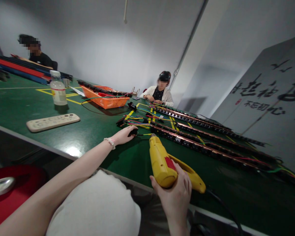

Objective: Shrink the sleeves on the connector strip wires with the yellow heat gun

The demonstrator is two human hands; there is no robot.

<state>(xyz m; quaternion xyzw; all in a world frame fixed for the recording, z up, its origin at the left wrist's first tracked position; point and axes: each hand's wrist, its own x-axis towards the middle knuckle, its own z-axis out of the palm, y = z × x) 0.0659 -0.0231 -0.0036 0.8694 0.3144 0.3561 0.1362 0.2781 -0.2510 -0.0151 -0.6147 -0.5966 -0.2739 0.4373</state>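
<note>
My right hand [175, 190] grips a yellow electric screwdriver [162, 162] with a red switch, its tip pointing at the near end of a long black power strip [199, 147]. My left hand [124, 135] reaches forward and pinches a small black connector [133, 132] with coloured wires [140, 124] at that same end. Several more long strips [201, 123] with copper bars lie side by side on the green table [93, 124], running away to the right.
An orange basket [105, 100], a plastic bottle [58, 88] and a beige remote control [52, 122] lie on the table to the left. Two other people sit at the far side. A red stool [12, 190] stands below left.
</note>
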